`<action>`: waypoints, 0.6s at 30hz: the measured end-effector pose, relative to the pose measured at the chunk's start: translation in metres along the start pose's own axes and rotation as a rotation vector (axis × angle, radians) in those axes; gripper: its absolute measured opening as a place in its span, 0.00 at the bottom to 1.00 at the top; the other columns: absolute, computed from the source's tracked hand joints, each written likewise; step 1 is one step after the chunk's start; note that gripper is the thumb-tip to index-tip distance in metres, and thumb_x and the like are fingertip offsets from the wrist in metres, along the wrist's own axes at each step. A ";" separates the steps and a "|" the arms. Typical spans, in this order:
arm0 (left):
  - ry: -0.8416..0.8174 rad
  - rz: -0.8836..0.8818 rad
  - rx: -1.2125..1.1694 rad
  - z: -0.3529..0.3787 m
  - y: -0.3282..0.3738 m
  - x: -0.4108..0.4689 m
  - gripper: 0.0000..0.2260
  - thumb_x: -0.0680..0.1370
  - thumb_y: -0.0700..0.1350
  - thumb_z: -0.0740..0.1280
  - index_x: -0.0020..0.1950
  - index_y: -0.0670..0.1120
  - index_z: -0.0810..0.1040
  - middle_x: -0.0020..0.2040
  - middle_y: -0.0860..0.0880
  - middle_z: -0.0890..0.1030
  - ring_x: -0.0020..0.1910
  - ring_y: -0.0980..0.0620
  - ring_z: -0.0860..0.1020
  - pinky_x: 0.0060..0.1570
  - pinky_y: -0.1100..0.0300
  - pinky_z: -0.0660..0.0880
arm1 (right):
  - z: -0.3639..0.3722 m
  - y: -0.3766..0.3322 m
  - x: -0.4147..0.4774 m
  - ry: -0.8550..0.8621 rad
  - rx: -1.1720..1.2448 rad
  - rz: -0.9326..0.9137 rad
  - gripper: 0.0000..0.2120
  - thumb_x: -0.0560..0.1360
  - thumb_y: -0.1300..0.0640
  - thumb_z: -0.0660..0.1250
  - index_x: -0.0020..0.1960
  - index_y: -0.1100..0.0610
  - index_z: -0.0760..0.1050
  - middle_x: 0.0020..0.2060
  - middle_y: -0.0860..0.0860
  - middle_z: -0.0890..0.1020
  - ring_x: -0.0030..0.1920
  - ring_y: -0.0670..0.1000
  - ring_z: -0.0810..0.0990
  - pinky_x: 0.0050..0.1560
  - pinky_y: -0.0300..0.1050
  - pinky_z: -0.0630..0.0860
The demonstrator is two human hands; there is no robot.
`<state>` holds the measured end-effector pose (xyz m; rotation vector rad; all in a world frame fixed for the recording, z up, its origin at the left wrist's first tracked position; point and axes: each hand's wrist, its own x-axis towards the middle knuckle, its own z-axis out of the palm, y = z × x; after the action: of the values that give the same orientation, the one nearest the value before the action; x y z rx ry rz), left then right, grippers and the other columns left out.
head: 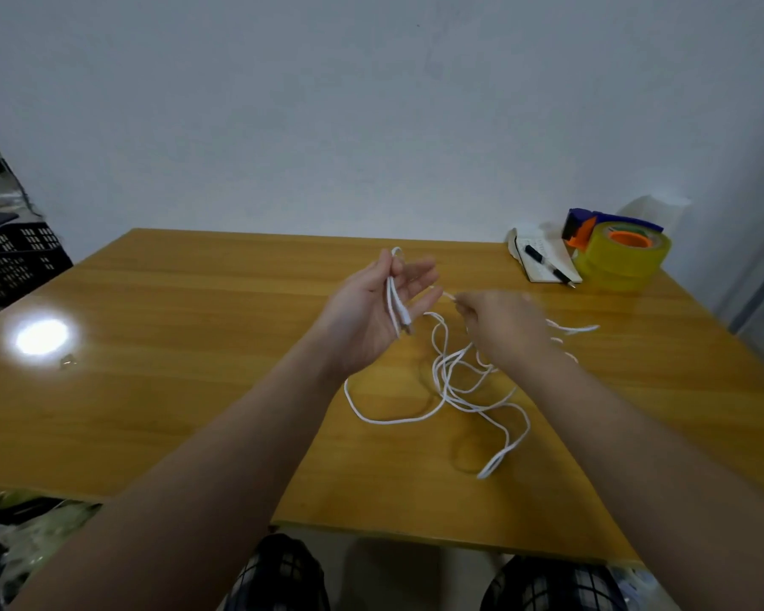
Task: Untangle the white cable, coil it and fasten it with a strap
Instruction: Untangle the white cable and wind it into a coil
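Observation:
A thin white cable (448,392) lies in loose tangled loops on the wooden table (173,390), just right of centre. My left hand (371,310) is raised palm up above the table, fingers half spread, with a short folded loop of the cable and its plug end held across the palm under the thumb. My right hand (503,324), blurred by motion, pinches a strand of the same cable just right of the left fingertips. More cable trails out to the right behind the right wrist. No strap can be made out.
At the back right corner stand a yellow tape roll (622,258) in a blue-orange dispenser and a notebook (545,262) with a black pen on it. A small shiny object (68,360) lies at the left by a lamp glare. A black crate (18,258) sits beyond the left edge.

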<state>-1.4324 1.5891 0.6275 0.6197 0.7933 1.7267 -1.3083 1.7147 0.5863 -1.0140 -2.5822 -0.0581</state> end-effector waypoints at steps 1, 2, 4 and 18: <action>-0.015 0.008 0.008 0.002 -0.002 0.002 0.16 0.83 0.46 0.52 0.38 0.43 0.68 0.52 0.44 0.81 0.54 0.49 0.79 0.52 0.52 0.78 | 0.002 -0.003 -0.001 -0.043 -0.054 -0.073 0.12 0.79 0.55 0.56 0.56 0.50 0.76 0.46 0.51 0.81 0.50 0.56 0.78 0.48 0.49 0.67; -0.020 0.027 0.037 0.006 -0.004 0.004 0.16 0.84 0.46 0.52 0.39 0.43 0.69 0.57 0.45 0.79 0.58 0.49 0.77 0.54 0.54 0.76 | 0.005 -0.008 -0.002 -0.090 -0.092 -0.154 0.12 0.79 0.56 0.56 0.58 0.49 0.75 0.47 0.50 0.79 0.51 0.56 0.77 0.50 0.49 0.65; -0.001 0.088 0.133 0.007 -0.007 0.011 0.15 0.83 0.45 0.52 0.42 0.42 0.73 0.60 0.51 0.75 0.57 0.53 0.75 0.56 0.56 0.72 | 0.008 -0.016 -0.004 -0.153 -0.121 -0.300 0.15 0.79 0.57 0.56 0.63 0.47 0.71 0.49 0.50 0.76 0.55 0.55 0.74 0.53 0.49 0.63; 0.363 0.283 0.283 -0.044 0.009 0.023 0.11 0.83 0.47 0.57 0.46 0.46 0.76 0.51 0.48 0.77 0.62 0.48 0.73 0.56 0.49 0.73 | -0.007 0.020 -0.024 -0.220 0.467 -0.066 0.09 0.77 0.47 0.63 0.55 0.44 0.79 0.43 0.45 0.83 0.44 0.47 0.80 0.46 0.49 0.77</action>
<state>-1.4770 1.6007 0.6060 0.6379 1.2695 2.0359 -1.2761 1.7128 0.5830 -0.7934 -2.6312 0.6422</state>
